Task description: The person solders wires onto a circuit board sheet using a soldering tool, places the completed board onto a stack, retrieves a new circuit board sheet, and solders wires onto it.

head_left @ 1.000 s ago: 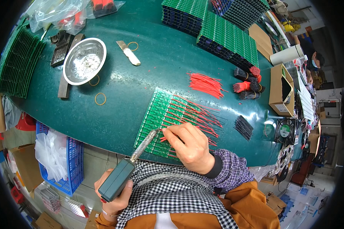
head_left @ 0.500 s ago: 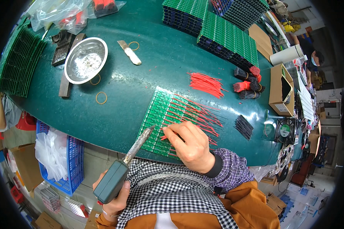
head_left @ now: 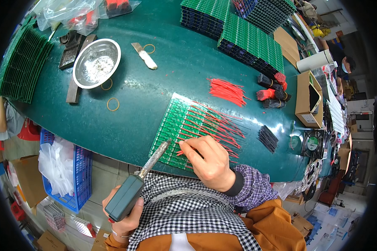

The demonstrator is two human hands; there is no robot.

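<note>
My left hand (head_left: 132, 218) is wrapped round the dark green handle of a soldering iron (head_left: 125, 198), whose tip points at a green circuit board panel (head_left: 168, 122) near the table's front edge. My right hand (head_left: 212, 164) is closed in a pinch over the panel, just right of the tip. A red wire seems to be between its fingertips, though the fingers partly hide it. Rows of red wires (head_left: 217, 126) lie across the panel's right half and stick out past it. Behind the panel is a pile of loose red wires (head_left: 227, 92); black wires (head_left: 267, 139) lie to the right.
A white-rimmed metal bowl (head_left: 96, 63) stands at left, beside a rack of green boards (head_left: 23, 62). Stacked panels (head_left: 251, 42) fill the back. Wire bundles (head_left: 274, 93), a cardboard box (head_left: 309, 99) and a small fan (head_left: 312, 143) are at right. A blue crate (head_left: 83, 180) stands below the left edge.
The whole view has shifted slightly. Both hands and the soldering iron keep almost the same place at the panel, the iron's tip a touch lower.
</note>
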